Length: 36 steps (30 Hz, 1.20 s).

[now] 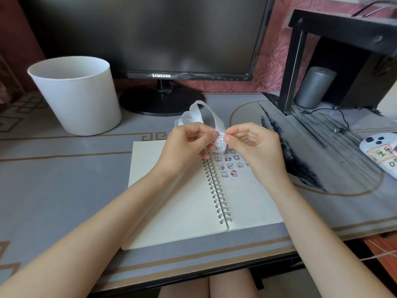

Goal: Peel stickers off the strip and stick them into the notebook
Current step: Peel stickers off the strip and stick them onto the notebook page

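Strip: thin white backing [206, 112], looped up behind the hands; its printed end hangs between them, above the top of the notebook's spiral.
Handling: by the look of it light, limp and easily creased. The sticker [220, 138] is probably flimsy and tacky, so it is best lifted by one edge with a nail. The backing should be held close beside it so that it bends away.
Left hand: [184, 145] fingers curled round the strip, holding the printed end.
Right hand: [255, 147] thumb and forefinger pinched narrow at the sticker's edge. Whether the sticker has lifted yet, I cannot tell.
Notebook: [178, 201] open flat on the bench [64, 179], directly under both hands.
Page stickers: [229, 166] small rows on the right page near the spiral, partly behind the right hand.
Nearby: white bin [75, 93] to the left, well apart.
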{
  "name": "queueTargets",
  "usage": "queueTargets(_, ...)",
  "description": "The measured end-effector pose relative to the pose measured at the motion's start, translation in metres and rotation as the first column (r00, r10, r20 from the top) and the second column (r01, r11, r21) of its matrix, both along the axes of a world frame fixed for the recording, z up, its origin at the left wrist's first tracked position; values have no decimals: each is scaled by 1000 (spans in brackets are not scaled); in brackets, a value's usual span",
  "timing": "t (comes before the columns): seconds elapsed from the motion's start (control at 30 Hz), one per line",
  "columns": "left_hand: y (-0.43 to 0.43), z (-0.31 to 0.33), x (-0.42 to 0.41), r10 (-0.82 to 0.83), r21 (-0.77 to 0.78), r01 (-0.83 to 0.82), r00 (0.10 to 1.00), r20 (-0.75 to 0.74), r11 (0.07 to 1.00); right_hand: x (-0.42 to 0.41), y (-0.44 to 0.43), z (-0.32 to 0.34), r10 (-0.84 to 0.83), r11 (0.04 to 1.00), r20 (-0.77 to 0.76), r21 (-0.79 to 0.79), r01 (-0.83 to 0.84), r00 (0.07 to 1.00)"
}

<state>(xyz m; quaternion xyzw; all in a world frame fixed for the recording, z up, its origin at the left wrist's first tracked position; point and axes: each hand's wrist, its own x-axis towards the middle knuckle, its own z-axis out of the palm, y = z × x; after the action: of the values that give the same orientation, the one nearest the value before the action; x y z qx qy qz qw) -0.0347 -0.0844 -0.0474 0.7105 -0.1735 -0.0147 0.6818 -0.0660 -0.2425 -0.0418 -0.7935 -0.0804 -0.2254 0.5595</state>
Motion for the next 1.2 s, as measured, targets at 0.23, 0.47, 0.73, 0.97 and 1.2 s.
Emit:
queueTargets(0.23, 0, 1, -2, -15, 20, 15, 1000, -1, 1000, 1, -2, -2, 2, 1000, -7, 0, -2, 1000)
queueTargets(0.47, -2, 5, -5, -26, -6, 26, 999, -36, 1000, 0, -2, -2, 10, 999, -8, -36, -11, 1000)
queueTargets(0.73, -2, 5, -5, -8, 14, 9, 999, -47, 1000, 0, -1, -3, 2, 997, -2, -71, -2, 1000)
queueTargets(0.97, -2, 5, -5, -5, 37, 6, 999, -46, 999, -1, -1, -2, -2, 996, -29, -89, -1, 1000)
queueTargets(1.2, -2, 5, -6, 0, 25, 2, 997, -72, 1000, -5, 2, 0, -51, 983, -44, -177, 43, 998)
